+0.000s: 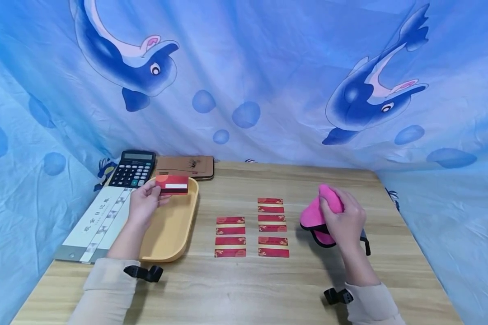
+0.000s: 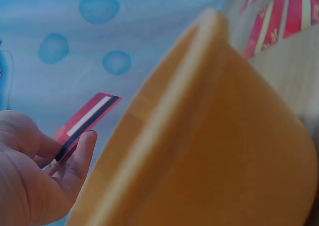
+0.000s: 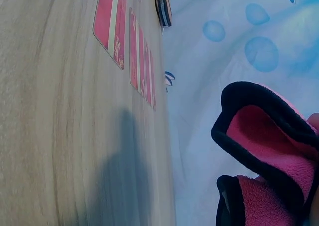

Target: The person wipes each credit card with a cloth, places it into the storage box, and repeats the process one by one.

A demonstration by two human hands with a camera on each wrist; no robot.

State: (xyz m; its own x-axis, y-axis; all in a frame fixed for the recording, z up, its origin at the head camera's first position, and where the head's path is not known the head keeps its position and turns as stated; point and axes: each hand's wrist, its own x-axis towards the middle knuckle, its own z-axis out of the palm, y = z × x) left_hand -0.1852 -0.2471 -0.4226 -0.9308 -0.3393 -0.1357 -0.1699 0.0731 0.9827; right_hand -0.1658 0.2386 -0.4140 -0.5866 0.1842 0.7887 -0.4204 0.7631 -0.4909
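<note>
My left hand (image 1: 144, 201) pinches a red card (image 1: 171, 185) by its left edge, over the far part of a yellow tray (image 1: 192, 212). In the left wrist view the card (image 2: 87, 118) shows a white strip beside a dark stripe, with thumb and fingers at its lower end. My right hand (image 1: 347, 216) grips a bunched pink cloth (image 1: 312, 214) with black edging above the right side of the table. Folds of the cloth (image 3: 269, 136) hang from the fingers in the right wrist view. Between the hands, several red cards (image 1: 273, 247) lie in two columns.
Left of the tray lies a white and grey booklet (image 1: 93, 221), with a black calculator (image 1: 133, 169) behind it. A brown wallet (image 1: 187, 166) lies behind the tray. Blue dolphin-print fabric (image 1: 244, 67) surrounds the wooden table (image 1: 236, 293) at the back and sides.
</note>
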